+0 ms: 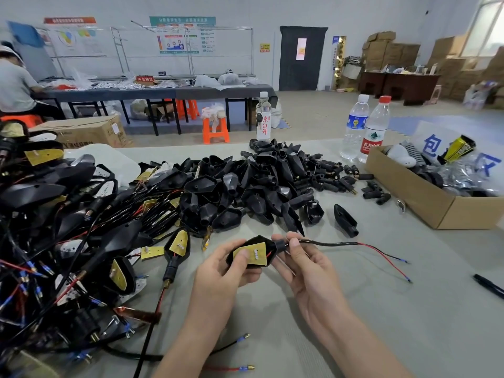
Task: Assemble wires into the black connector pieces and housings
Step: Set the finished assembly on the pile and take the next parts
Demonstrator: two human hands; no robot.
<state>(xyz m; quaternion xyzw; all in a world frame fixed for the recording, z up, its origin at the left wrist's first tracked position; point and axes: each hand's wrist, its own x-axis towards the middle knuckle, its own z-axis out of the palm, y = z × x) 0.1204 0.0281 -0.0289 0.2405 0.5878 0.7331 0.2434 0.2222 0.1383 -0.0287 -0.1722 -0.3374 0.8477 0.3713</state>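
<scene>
Angular black housing [266, 242] in left hand [219, 271]; round collar [279, 246] in right hand [308, 270]

On the tabletop [381, 309], a heap of housings [259, 184] lies in the middle — wired pieces [54, 227] to its left, a cardboard box [425, 197] to its right, bottles [365, 126] behind.
</scene>
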